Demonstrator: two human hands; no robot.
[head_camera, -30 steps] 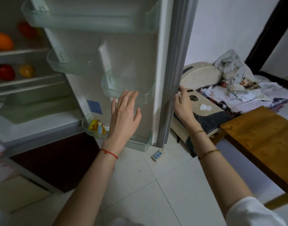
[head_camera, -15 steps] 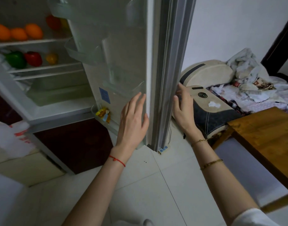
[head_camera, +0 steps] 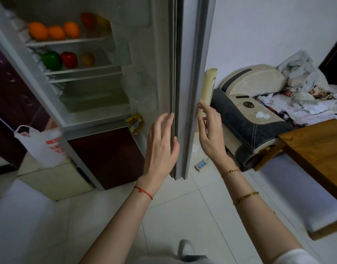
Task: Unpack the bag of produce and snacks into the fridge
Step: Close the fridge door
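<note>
White door (head_camera: 190, 92) stands edge-on between two spread, empty hands, left (head_camera: 160, 147) and right (head_camera: 211, 136); swung shut carelessly, it could pinch fingers (head_camera: 203, 105) while the bag (head_camera: 43, 145) hangs at far left.

The fridge door (head_camera: 184, 82) hides the right hand's (head_camera: 211, 134) fingertips. At twelve o'clock, the door's top is cut off. Yellow snack packets (head_camera: 134, 121) are blurry.
</note>
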